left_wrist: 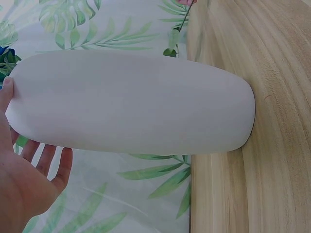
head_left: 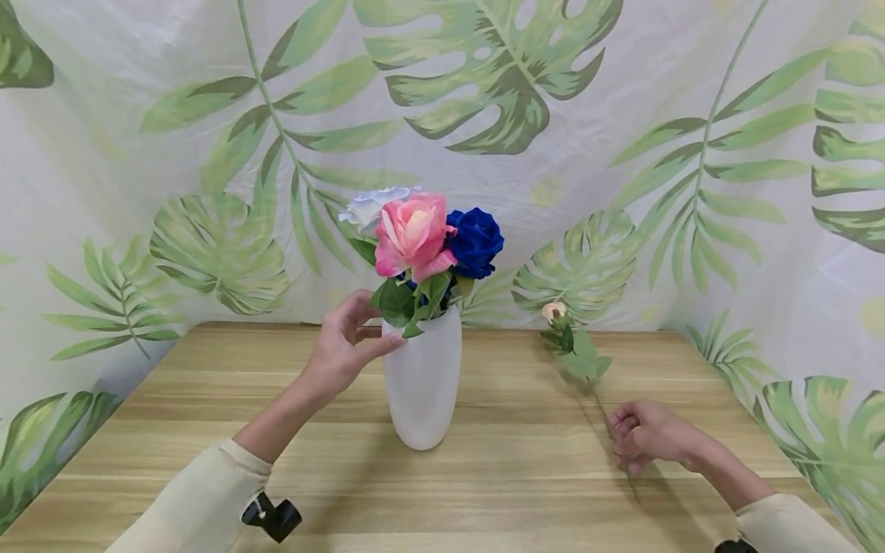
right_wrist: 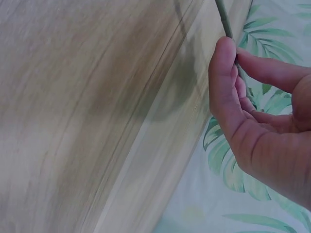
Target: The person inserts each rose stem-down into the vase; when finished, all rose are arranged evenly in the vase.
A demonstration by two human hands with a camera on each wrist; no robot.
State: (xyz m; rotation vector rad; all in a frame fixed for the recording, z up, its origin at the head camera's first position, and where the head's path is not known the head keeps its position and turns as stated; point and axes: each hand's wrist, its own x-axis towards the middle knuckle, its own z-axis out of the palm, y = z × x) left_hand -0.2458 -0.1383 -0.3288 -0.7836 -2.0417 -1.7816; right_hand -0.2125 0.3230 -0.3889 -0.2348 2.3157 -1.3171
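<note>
A tall white vase (head_left: pixel 423 392) stands upright on the wooden table, with a pink rose (head_left: pixel 415 234), a dark blue rose (head_left: pixel 475 243) and a pale bluish-white flower (head_left: pixel 373 206) in its mouth. My left hand (head_left: pixel 339 346) grips the vase at its upper left side, thumb in front near the rim and fingers round the back; the left wrist view shows this hand (left_wrist: pixel 31 179) at the vase's top end. To the right, my right hand (head_left: pixel 653 436) pinches the thin green stem (right_wrist: pixel 222 19) of a small peach rose (head_left: pixel 554 311) between thumb and fingertips. Its bud points away, toward the table's back edge.
The wooden table (head_left: pixel 525 476) reaches back to a hanging cloth (head_left: pixel 484 177) printed with green leaves. Black wrist cameras, one (head_left: pixel 272 517) at the left sleeve, are strapped to both forearms.
</note>
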